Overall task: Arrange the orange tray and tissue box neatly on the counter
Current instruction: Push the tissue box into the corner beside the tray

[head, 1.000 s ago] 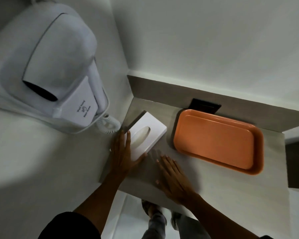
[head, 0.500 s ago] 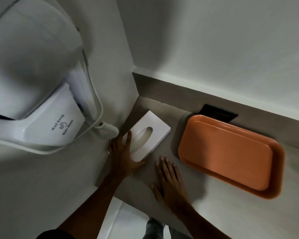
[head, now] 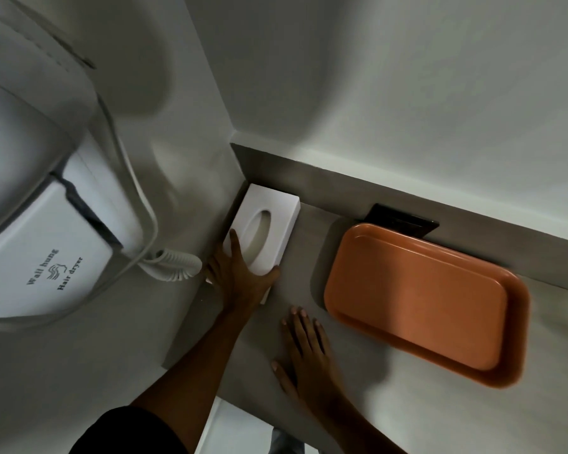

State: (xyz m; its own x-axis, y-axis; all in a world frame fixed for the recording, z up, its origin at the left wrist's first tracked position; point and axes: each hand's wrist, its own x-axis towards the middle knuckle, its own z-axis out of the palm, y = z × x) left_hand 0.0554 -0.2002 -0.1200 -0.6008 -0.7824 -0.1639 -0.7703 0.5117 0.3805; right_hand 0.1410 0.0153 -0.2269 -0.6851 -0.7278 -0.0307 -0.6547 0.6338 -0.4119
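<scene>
The white tissue box point(head: 277, 214), with an oval slot on top, lies in the back left corner of the grey counter point(head: 358, 381), its long side along the left wall. My left hand point(head: 240, 276) grips the box's near end, thumb on the right side and fingers over the top. My right hand point(head: 305, 348) rests flat on the counter with fingers spread, holding nothing, a little in front of the box and left of the tray. The orange tray point(head: 423, 299) lies empty to the right, slightly skewed, near the back ledge.
A white wall-hung hair dryer point(head: 46, 244) with a coiled cord point(head: 174, 263) juts out from the left wall beside the box. A black socket plate point(head: 404, 221) sits on the back ledge behind the tray. The counter's front edge runs just below my wrists.
My left hand has pushed the tissue box back into the corner and turned it to line up with the left wall. My right hand stayed flat on the counter. The tray has not moved.
</scene>
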